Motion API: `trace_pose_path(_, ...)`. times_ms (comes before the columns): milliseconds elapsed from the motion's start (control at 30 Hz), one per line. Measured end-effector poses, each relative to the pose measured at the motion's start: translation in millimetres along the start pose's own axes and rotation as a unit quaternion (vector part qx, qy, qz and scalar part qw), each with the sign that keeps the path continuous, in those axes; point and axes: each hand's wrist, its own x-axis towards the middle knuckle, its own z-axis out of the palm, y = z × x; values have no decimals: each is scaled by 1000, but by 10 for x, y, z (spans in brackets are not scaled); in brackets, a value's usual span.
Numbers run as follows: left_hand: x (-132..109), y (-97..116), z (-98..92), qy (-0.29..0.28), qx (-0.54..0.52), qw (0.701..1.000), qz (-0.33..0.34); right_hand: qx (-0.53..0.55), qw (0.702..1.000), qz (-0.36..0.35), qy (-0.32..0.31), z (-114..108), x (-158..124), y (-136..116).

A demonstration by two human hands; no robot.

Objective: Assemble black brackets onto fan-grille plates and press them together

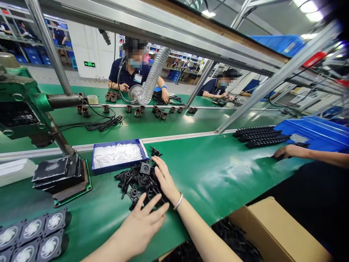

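A heap of small black plastic parts [137, 180] lies on the green table [218, 174] in front of me. My left hand [143, 223] rests at the near edge of the heap, fingers spread and flat, holding nothing. My right hand [163, 178], with a silver bangle on the wrist, lies over the heap's right side with its fingers stretched onto the parts. A blue tray [120, 165] of white pieces sits just behind the heap.
A green press [29, 109] with a black base stands at the left. Fan frames [32, 236] lie at the near left. A cardboard box [275, 233] of black parts sits at the near right. A neighbour's hand [283, 151] rests by black strips and a blue bin [316, 133]. Two people work across the belt.
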Motion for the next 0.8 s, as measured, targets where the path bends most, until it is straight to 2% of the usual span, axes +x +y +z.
trace_pose_path(167,1,-173,-114,-8,-3,999,-44,32,996,12,86,-67,179,-24)
trace_pose_path(300,-8,-138,-175,-2,-13,998,-60,65,987,50,141,-118,555,11)
trace_pose_path(367,-37,-78,-214,-9,-9,998,-62,77,984,71,145,-134,813,46)
trace_pose_path(467,-174,39,-288,-16,11,999,-47,80,985,119,100,-125,1126,96)
trace_pose_path(567,-461,153,-407,-6,35,998,-43,79,983,159,55,-97,1223,97)
trace_pose_path(633,-722,204,-531,1,52,996,-68,82,982,162,55,-104,1179,38)
trace_pose_path(733,-1176,211,-779,25,83,984,-153,87,980,141,106,-176,1025,-176)
trace_pose_path(800,-1491,170,-956,61,97,965,-238,85,979,118,140,-219,869,-384)
